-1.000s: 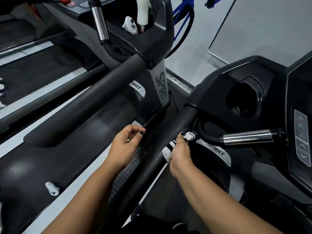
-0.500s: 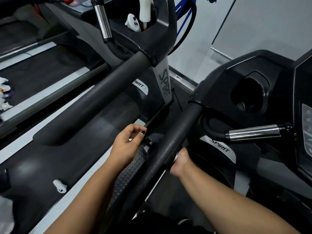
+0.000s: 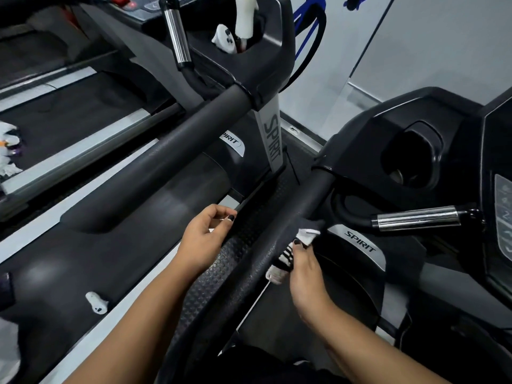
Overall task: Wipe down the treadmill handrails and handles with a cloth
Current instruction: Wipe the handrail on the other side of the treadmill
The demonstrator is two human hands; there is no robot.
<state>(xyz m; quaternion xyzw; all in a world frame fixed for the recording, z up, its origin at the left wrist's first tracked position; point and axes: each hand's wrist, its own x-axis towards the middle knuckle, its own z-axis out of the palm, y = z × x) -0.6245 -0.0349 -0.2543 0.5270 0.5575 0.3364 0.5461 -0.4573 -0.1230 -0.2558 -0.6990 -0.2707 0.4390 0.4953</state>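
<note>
A black padded handrail [image 3: 299,217] of the right treadmill runs diagonally from the console down toward me. My right hand [image 3: 304,270] grips a black-and-white striped cloth [image 3: 288,253] pressed against the rail's right underside. My left hand [image 3: 206,236] hovers to the left of the rail over the ribbed side step, its fingers loosely curled with nothing in them. A chrome pulse handle [image 3: 415,218] sticks out to the right below the console.
A second treadmill stands on the left with its own padded handrail [image 3: 166,164], chrome handle [image 3: 177,37] and a white bottle [image 3: 245,15] in its cup holder. A small white object [image 3: 96,302] lies on its deck. A cup holder [image 3: 410,159] is set into the right console.
My right hand slid down the rail and back up along its underside, and the striped cloth shows again. My left hand stayed nearly in place.
</note>
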